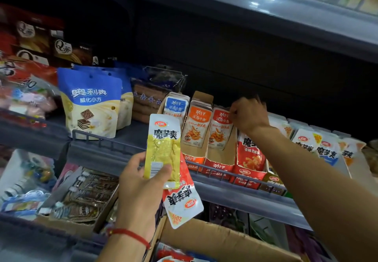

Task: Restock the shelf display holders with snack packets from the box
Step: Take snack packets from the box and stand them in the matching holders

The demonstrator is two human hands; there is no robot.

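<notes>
My left hand (pixel 141 188) grips two snack packets in front of the shelf: a yellow packet (pixel 163 149) held upright and a red-and-white packet (pixel 182 202) hanging upside down behind it. My right hand (pixel 248 115) reaches up to the cardboard display holders (pixel 219 159) on the middle shelf, its curled fingers at the top of the red packets (pixel 221 127) in one holder. Whether it pinches a packet is hidden. The open cardboard box (pixel 225 239) sits below at the bottom centre, with more packets inside.
Blue-and-white wafer bags (pixel 91 102) stand left on the same shelf. More packet holders (pixel 311 143) run to the right. A low rail (pixel 126 145) edges the shelf front. A tray of brown packets (pixel 81 196) lies on the shelf below. Another shelf (pixel 266 16) overhangs above.
</notes>
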